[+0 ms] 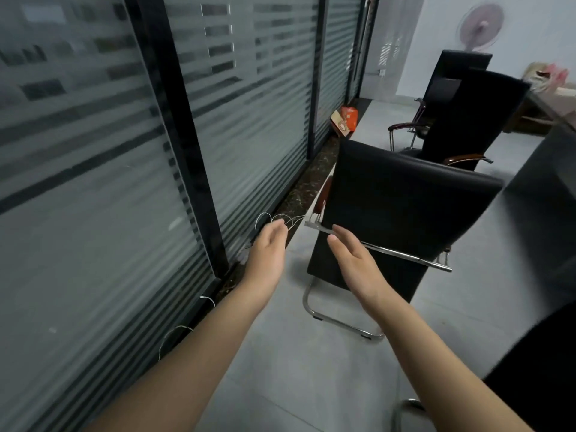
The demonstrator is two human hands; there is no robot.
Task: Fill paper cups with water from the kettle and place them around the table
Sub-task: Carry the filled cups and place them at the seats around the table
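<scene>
No paper cup and no kettle show in the head view. My left hand [270,247] reaches forward with relaxed, straight fingers and holds nothing. My right hand [352,254] is stretched out beside it, fingers straight, empty, in front of the back of a black chair [405,198]. Both hands hang in the air above the grey floor. At the right edge, a grey table [542,188] is partly visible and blurred.
A frosted glass partition with black frames [174,120] runs along the left. Two more black chairs [467,113] stand further back. An orange bag [346,118] leans by the wall. Thin white cables [280,218] lie at the partition's base. A fan [481,26] hangs on the far wall.
</scene>
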